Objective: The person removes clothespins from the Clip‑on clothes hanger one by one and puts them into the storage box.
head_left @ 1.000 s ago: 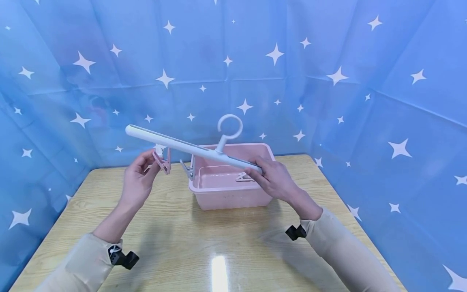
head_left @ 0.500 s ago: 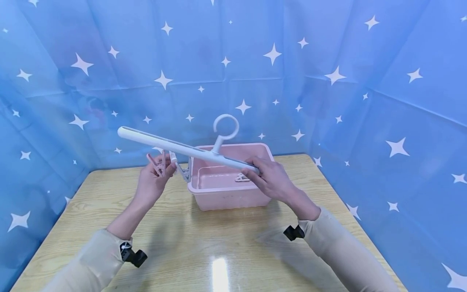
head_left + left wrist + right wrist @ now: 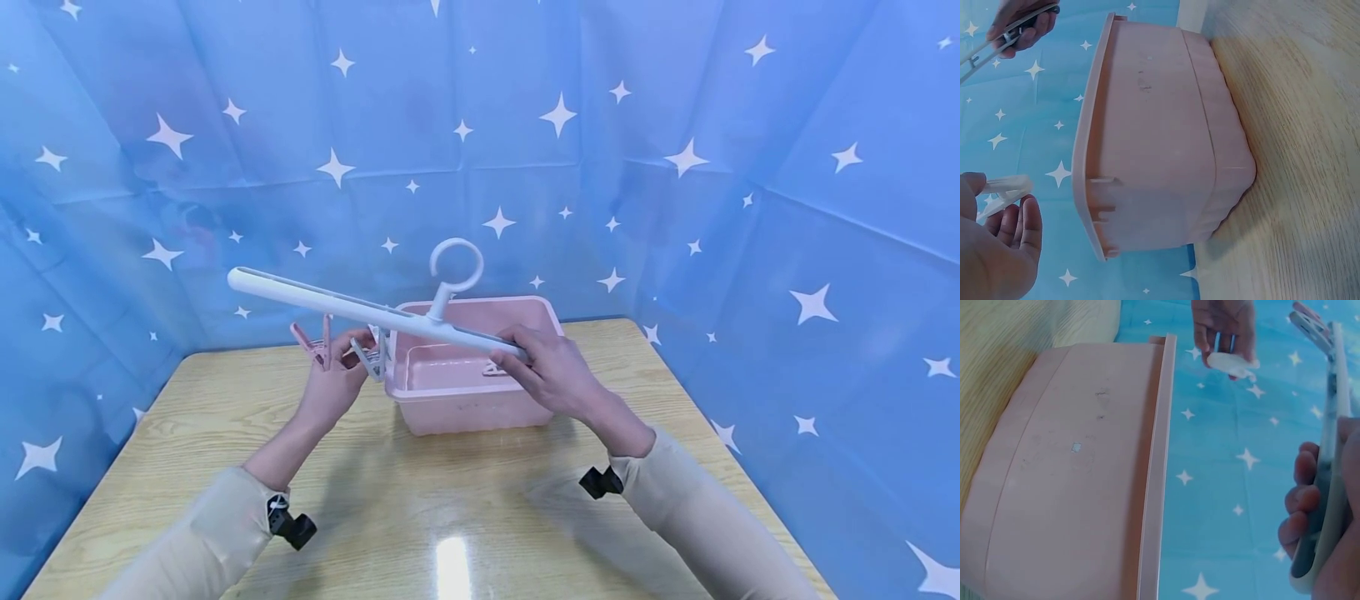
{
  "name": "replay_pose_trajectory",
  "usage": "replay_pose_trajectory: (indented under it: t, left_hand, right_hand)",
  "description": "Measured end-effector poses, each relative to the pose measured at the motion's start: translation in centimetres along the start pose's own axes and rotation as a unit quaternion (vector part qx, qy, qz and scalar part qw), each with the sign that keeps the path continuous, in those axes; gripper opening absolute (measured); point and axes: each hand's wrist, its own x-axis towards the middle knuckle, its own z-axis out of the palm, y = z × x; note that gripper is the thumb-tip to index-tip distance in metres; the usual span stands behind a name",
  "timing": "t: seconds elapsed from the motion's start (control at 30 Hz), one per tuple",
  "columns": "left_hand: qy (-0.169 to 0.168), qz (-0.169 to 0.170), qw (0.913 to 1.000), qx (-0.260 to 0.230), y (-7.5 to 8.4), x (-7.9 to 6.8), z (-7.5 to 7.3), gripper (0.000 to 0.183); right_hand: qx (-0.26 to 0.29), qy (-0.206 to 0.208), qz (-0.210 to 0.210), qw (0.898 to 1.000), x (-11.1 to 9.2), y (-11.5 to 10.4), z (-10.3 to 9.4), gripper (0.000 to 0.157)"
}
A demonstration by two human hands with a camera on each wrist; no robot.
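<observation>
My right hand [image 3: 551, 367] grips the right end of a white clothes hanger [image 3: 337, 302], a straight bar with a round hook, held up tilted with its left end higher. Below the bar's left part hang a pink clothespin [image 3: 315, 343] and a grey-blue clothespin [image 3: 372, 358]. Behind and between these is my left hand [image 3: 333, 387], partly hidden by them. It pinches a white clothespin [image 3: 1009, 187] between thumb and fingers, seen best in the left wrist view. That clothespin looks apart from the bar in the right wrist view.
A pink plastic basin [image 3: 472, 412] stands on the wooden table [image 3: 390, 517], beneath and behind the hanger. Another white clothespin [image 3: 492, 368] lies inside it, partly hidden by the right hand. Blue star-patterned cloth [image 3: 405, 125] encloses the table's back and sides.
My left hand has moved right with the white clothespin, passing behind the pink one to beside the grey-blue one. The hanger has shifted slightly left and its left end has dipped a little.
</observation>
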Motion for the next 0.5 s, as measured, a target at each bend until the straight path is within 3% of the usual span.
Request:
replay_pose_trajectory:
  t: [0.23,0.33,0.5]
  left_hand:
    - [-0.032,-0.017,0.9974,0.063,-0.2,0.3,0.7,0.042]
    - [-0.038,0.007,0.9958,0.083,-0.4,0.5,1.1,0.035]
    - [-0.047,0.040,0.9909,0.120,-1.1,0.8,1.7,0.025]
  right_hand:
    - [0.004,0.003,0.002,1.000,0.1,-0.1,0.1,0.028]
    - [0.001,0.007,-0.005,1.000,0.2,-0.1,0.1,0.029]
    - [-0.007,0.014,-0.020,1.000,0.3,-0.2,0.1,0.016]
